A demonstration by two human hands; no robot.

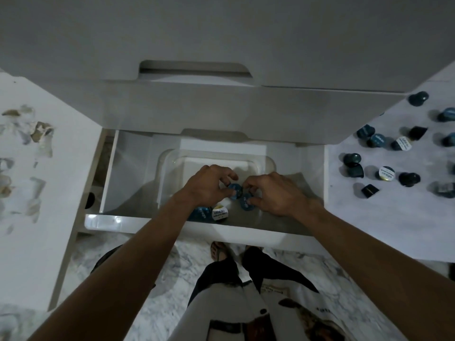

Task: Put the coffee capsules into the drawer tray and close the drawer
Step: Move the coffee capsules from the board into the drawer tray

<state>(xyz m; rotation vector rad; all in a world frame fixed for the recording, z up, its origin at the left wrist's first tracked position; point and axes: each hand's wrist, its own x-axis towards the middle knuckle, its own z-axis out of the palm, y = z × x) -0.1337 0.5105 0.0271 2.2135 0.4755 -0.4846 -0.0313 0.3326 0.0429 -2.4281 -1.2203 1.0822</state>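
Both hands are down in the clear plastic tray (170, 166) that sits inside the open white drawer (128, 168), so the step in hand looks like setting capsules down in the tray. The left hand (206, 185) pinches a round teal foil-topped coffee capsule (235, 190) between thumb and curled fingers, and the right hand (273, 193) pinches a second teal capsule (246, 203) just beside it, the two capsules touching or nearly so. Nearer in the tray, partly under the left forearm, lie another teal capsule (203, 212) and a white-labelled capsule (219, 212). Many more dark teal capsules (384, 153) are scattered on the white counter (369, 217) to the right of the drawer, well apart from the tray, so the task is judged far from done. The next move calls for letting go of both capsules in the tray, then reaching right to the counter for more; closing the drawer comes only after that.
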